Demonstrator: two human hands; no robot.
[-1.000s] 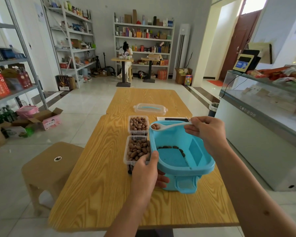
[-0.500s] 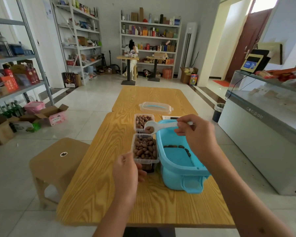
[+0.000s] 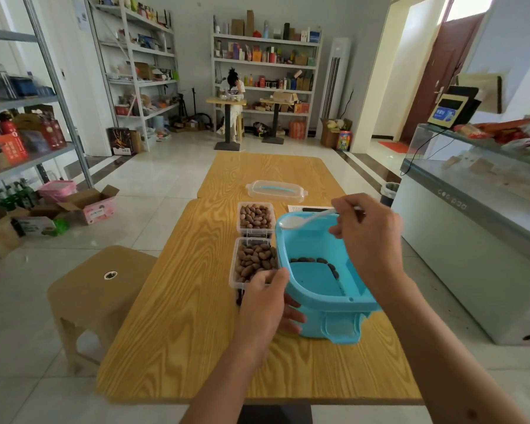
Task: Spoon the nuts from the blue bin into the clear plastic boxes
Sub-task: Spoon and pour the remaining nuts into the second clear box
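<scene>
Holding a white spoon by its handle, the right hand pinches it above the far end of the blue bin. The spoon looks empty. The left hand wraps around the near left side of the bin, thumb on the rim. A few nuts lie inside the bin. Two clear boxes full of nuts sit just left of it on the wooden table.

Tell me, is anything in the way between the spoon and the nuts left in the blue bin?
No, nothing visible blocks it. The right hand holds the white spoon, now empty, over the open blue bin. The remaining nuts lie uncovered along its far inside edge.
</scene>
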